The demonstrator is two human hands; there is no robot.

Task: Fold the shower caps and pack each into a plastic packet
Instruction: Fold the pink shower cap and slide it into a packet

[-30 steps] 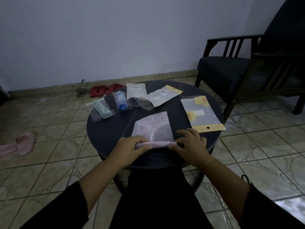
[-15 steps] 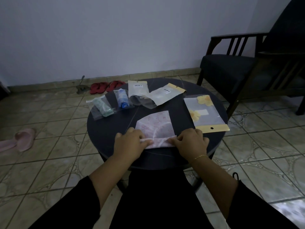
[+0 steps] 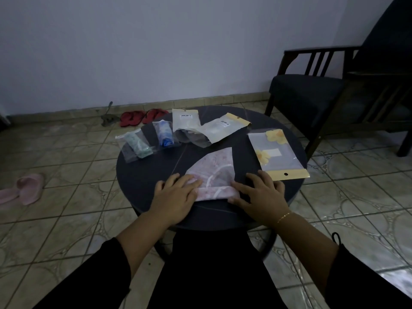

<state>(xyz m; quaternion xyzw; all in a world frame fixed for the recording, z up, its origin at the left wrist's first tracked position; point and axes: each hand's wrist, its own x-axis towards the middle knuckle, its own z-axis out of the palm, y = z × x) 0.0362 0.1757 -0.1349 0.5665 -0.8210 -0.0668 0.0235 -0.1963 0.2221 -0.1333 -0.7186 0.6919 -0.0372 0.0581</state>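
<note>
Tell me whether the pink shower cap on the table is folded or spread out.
Partly folded. The pink shower cap lies as a wedge, its near edge turned into a band, pressed flat by the left hand and right hand.

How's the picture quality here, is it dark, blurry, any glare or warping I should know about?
Head view: dim overall, so the dark table and black sleeves lose detail; the pink shower cap under the left hand and right hand looks soft but readable; a bright glare patch sits on the floor tiles at lower right; wide-angle bending shows in the chair at the edge.
</note>
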